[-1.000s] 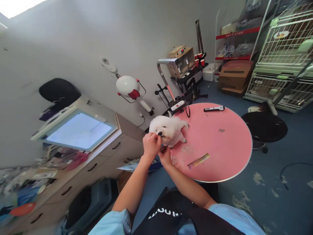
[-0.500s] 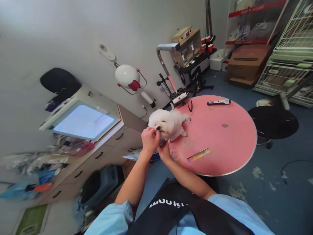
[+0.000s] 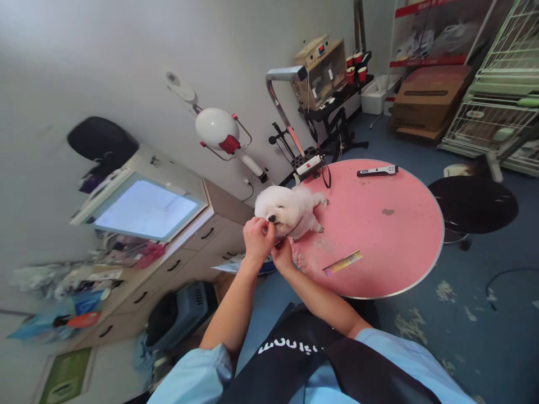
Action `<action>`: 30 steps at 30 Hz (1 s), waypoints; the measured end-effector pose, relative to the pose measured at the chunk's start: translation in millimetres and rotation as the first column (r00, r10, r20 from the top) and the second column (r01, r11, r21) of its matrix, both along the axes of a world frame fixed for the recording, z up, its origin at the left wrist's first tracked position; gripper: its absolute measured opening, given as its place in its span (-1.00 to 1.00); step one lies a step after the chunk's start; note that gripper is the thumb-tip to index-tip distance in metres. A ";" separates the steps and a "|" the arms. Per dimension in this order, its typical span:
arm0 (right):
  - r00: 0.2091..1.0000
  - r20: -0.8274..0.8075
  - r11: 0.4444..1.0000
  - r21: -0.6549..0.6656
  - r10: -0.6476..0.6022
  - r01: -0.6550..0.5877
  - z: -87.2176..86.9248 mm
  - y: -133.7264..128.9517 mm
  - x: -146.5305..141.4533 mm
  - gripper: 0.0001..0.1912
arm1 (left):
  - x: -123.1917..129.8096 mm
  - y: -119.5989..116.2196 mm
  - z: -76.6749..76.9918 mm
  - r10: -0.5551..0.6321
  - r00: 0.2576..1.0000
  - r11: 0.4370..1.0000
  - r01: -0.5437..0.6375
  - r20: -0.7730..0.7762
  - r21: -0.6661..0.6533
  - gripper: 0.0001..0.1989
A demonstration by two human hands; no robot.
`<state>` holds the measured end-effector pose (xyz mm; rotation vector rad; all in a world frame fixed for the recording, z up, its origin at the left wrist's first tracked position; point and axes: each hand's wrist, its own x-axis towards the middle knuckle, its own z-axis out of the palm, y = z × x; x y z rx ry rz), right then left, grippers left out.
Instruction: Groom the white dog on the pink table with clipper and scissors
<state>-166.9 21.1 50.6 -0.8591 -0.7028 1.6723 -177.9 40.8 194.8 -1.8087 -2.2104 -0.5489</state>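
A fluffy white dog sits at the left edge of the round pink table, its face turned toward me. My left hand is closed in a pinch at the dog's muzzle, just beside its black nose. Under the dog's chin, my right hand is closed around dark scissors, whose blades are hard to make out against the fur. A multicoloured comb lies near the table's front edge, and a black and silver clipper near its far edge.
A metal grooming arm rises behind the dog, beside a power strip. Drawers and a pet carrier stand left. Right of the table is a round black stool, with wire cages beyond.
The view has shifted slightly. My right hand and the dark tool under the dog's chin have turned a little; my left hand keeps its pinch at the muzzle.
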 end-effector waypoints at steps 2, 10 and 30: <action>1.000 -0.002 1.000 0.005 -0.004 0.004 1.3 -2.7 1.0 -0.73 | 0.9 0.2 0.8 0.004 1.000 1.000 -0.004 0.005 -0.003 -0.75; 0.998 -0.019 0.997 0.031 0.068 -0.067 5.3 -4.3 13.2 -0.70 | 1.9 -0.9 2.0 0.039 0.999 0.999 -0.039 -0.006 -0.033 -0.74; 0.987 -0.042 0.987 0.046 0.156 -0.154 7.8 3.7 48.1 -0.71 | 6.9 -2.6 -9.7 0.004 1.000 0.998 -0.006 0.029 0.062 -0.76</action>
